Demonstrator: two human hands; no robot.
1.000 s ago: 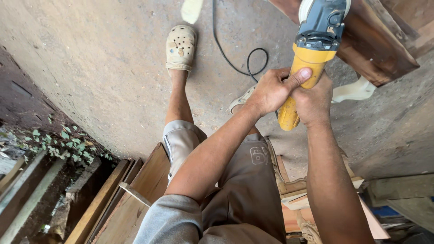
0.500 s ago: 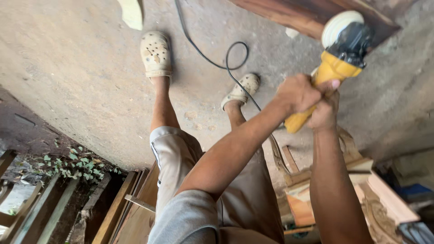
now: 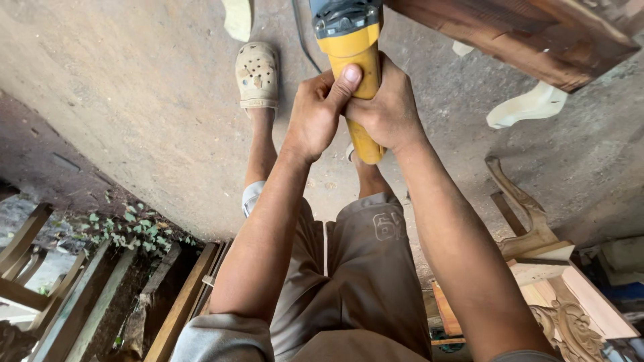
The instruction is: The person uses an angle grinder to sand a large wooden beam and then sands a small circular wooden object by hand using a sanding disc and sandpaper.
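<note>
Both the left hand [image 3: 315, 114] and the right hand [image 3: 389, 107] wrap their fingers tightly around the yellow power tool [image 3: 352, 60], held above the rough concrete floor [image 3: 134, 100]. A dark reddish wooden board [image 3: 530, 33] lies just right of the tool; a perforated beige clog [image 3: 257, 75] sits left of it, and carved pale wood pieces [image 3: 570, 322] lie well below right.

**Packages, labels, signs, screens**

No packages, signs or screens in view. Only candidate: pale printed mark on shorts [image 3: 388, 226], right thigh, just below the hands; small, whitish on grey-brown cloth, partly creased. Blue-and-dark shape at far right edge, low, too hidden to tell whether a package.
</note>
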